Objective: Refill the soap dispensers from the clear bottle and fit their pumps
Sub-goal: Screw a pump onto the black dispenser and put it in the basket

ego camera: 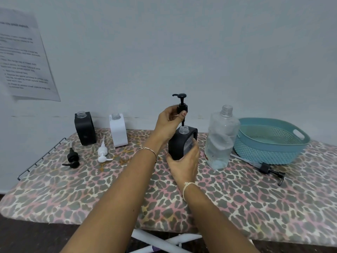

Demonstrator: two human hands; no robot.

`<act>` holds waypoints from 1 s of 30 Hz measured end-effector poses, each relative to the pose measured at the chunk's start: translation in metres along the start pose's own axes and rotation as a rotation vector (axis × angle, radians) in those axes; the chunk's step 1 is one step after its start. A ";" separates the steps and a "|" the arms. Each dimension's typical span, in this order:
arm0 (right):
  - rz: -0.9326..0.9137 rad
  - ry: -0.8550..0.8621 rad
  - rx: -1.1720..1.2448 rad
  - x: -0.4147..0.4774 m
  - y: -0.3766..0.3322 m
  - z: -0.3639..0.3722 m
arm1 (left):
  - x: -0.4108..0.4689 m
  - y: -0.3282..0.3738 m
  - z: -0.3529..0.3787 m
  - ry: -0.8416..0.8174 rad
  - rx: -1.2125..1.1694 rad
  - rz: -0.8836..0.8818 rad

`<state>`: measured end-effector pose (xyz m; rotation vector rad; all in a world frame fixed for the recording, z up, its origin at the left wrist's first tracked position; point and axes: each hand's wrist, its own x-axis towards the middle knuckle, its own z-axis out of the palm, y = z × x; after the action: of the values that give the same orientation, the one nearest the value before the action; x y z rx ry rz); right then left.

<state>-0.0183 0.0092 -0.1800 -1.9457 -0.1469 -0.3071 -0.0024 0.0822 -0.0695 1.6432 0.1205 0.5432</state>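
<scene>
My left hand (pixel 168 123) pinches the collar of a black pump (pixel 181 102), holding it upright with its tube dipping into the clear neck of a black dispenser (pixel 179 141). My right hand (pixel 184 161) grips that dispenser's front and lower side on the board. The clear bottle (pixel 219 137) stands uncapped just to the right, with a little liquid at its bottom. Far left stand a second black dispenser (pixel 85 128) and a white dispenser (pixel 118 130), both with uncapped necks. A black pump (pixel 73 158) and a white pump (pixel 103 152) lie in front of them.
A leopard-print ironing board (pixel 91 189) carries everything. A teal perforated basket (pixel 269 141) sits at the right, with another long black pump (pixel 269 170) lying before it. A metal rack (pixel 42 157) edges the board's left end. A printed sheet (pixel 25 57) hangs on the wall.
</scene>
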 end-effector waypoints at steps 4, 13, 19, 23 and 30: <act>0.005 0.000 -0.004 0.001 0.002 0.002 | -0.006 -0.008 0.000 0.000 0.002 -0.063; 0.003 0.000 -0.023 0.001 0.004 0.003 | -0.009 -0.006 0.003 -0.050 -0.099 -0.130; 0.007 -0.016 0.013 0.000 0.003 0.002 | -0.014 -0.011 0.002 -0.110 -0.199 -0.215; 0.010 -0.013 0.061 -0.002 -0.002 -0.001 | -0.021 -0.023 0.000 -0.127 -0.220 -0.272; 0.046 0.005 0.111 -0.003 -0.003 -0.007 | -0.028 -0.025 -0.003 -0.103 -0.206 -0.289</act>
<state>-0.0230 0.0040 -0.1753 -1.8354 -0.1130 -0.2681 -0.0226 0.0778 -0.1014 1.4188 0.2148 0.2412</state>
